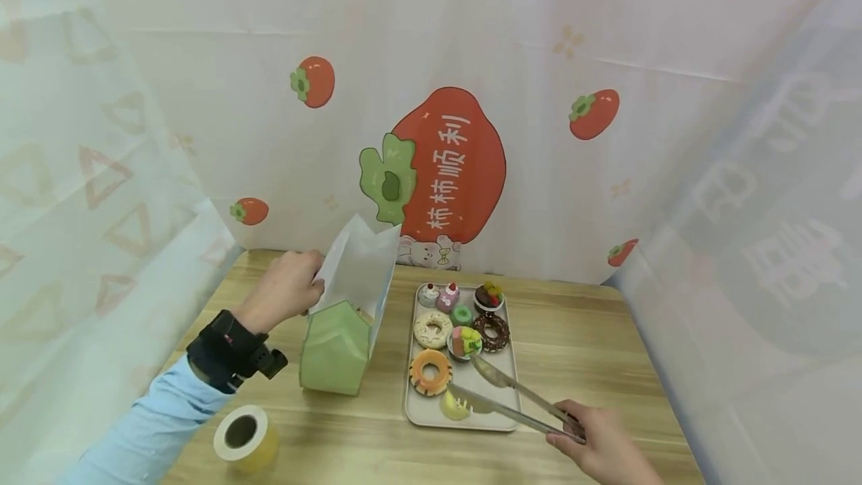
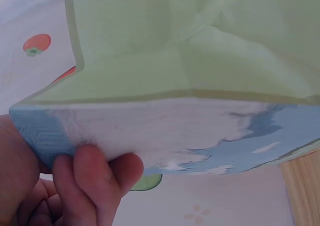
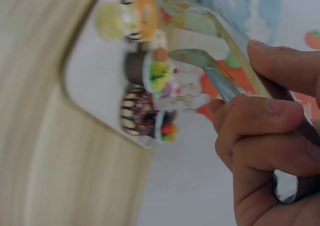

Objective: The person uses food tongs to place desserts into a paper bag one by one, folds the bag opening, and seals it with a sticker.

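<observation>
My left hand (image 1: pixel 286 283) pinches the upper left edge of an upright paper bag (image 1: pixel 334 354), green on its near side and open at the top. In the left wrist view, the thumb and fingers press on its blue-and-white printed side. Metal tongs (image 1: pixel 539 400) are gripped in my right hand (image 1: pixel 602 444), their arms spread apart with nothing between the tips. Those tips hover over a tray (image 1: pixel 419 412) of toy pastries, near a yellow piece (image 1: pixel 454 408) and a fruit-topped cup (image 1: pixel 465 341). An orange doughnut (image 1: pixel 419 382) lies left of them.
Farther back on the tray are a chocolate doughnut (image 1: pixel 502 331), a cream doughnut (image 1: pixel 423 329), a small green ring (image 1: pixel 462 315) and several small cakes. A tape roll (image 1: pixel 266 449) stands at the front left. Printed curtains (image 1: pixel 539 193) enclose the wooden table (image 1: pixel 572 335).
</observation>
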The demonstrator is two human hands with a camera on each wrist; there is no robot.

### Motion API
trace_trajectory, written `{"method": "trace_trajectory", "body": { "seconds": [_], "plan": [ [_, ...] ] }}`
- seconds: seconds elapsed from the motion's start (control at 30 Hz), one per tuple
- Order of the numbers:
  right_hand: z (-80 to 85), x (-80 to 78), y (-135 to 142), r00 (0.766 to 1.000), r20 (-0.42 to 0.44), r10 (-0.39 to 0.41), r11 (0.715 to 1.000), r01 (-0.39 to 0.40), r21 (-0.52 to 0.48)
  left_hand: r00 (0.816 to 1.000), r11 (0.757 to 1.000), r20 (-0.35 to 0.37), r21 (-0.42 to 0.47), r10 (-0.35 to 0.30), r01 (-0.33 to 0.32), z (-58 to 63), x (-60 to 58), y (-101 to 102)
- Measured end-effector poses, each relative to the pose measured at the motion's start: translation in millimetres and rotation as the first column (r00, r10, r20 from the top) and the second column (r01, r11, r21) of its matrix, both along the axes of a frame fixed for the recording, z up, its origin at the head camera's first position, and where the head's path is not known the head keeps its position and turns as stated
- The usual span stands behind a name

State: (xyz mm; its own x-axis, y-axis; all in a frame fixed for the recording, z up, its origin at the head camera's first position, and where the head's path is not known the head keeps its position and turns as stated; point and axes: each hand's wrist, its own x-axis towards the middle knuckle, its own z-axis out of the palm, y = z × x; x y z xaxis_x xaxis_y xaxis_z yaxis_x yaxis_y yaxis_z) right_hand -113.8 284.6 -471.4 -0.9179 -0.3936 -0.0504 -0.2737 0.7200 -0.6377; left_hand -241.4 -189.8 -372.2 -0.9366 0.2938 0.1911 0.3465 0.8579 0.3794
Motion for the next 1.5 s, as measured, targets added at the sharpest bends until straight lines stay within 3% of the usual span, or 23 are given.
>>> {"method": "trace_trajectory", "body": {
  "seconds": [0.17,0.33,0.67,1.07,1.17,1.3,1.5],
  "plan": [
    [-28.8,0.0,-4,0.988,0.151,0.036,0.998,-0.029,-0.049,0.999,1.000,0.036,0.011,0.010,-0.010,-0.2,0.7,0],
    [-43.8,-2.3,-9,0.985,0.169,0.043,0.998,-0.035,-0.055,0.999,1.000,0.042,0.012,0.006,-0.006,-2.0,1.5,0],
    [-44.0,-5.7,-13,0.991,0.130,0.030,0.999,-0.031,0.008,1.000,1.000,0.009,-0.012,0.010,-0.010,-0.7,-0.2,-1],
    [-42.0,-5.6,-18,0.998,0.045,0.039,0.996,-0.043,0.084,0.999,1.000,0.040,-0.003,0.011,-0.011,1.9,-0.2,-2],
    [-43.2,-4.4,-14,0.997,0.062,0.046,0.997,-0.050,0.055,0.998,1.000,0.061,0.001,0.017,-0.017,1.5,0.0,-2],
    [-46.9,-0.7,-3,0.986,0.159,0.041,0.998,-0.033,-0.049,0.997,1.000,0.069,0.005,0.020,-0.020,1.1,0.8,-2],
    [-53.2,9.2,17,0.989,0.126,0.073,0.986,-0.052,-0.158,0.998,1.000,0.064,0.019,0.018,-0.019,-1.3,3.8,-1]
  ]
}}
